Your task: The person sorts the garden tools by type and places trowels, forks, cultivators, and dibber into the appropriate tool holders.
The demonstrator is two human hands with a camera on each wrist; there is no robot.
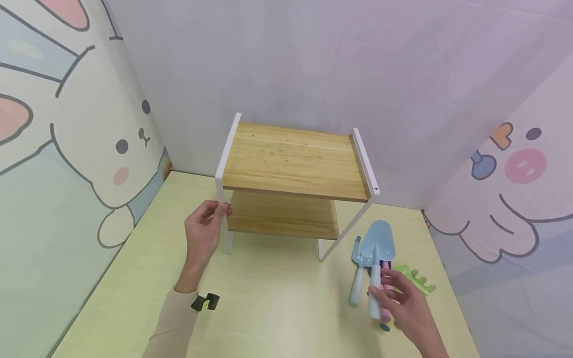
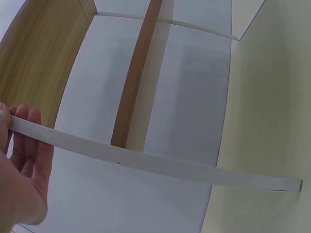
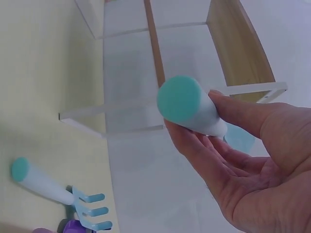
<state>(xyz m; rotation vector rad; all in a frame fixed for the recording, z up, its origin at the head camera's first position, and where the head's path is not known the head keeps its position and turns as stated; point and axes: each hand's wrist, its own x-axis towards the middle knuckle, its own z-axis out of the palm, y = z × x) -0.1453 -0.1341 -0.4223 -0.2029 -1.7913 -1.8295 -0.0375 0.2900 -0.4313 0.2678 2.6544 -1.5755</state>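
The left hand (image 1: 203, 231) pinches the front left white upright (image 2: 170, 167) of a two-tier wooden shelf (image 1: 295, 161) standing toward the far edge of the pale yellow bench (image 1: 268, 308). Near the bench's right edge, the right hand (image 1: 405, 298) grips a light-blue trowel with a whitish handle (image 1: 378, 241) between thumb and fingers; the right wrist view shows it raised off the bench. That view alone reveals the handle's flat teal end (image 3: 179, 98) and all three tines of the light-blue fork with a whitish handle (image 1: 356, 286), while only the head view shows the lime-green rake head (image 1: 416, 281) beside the right edge.
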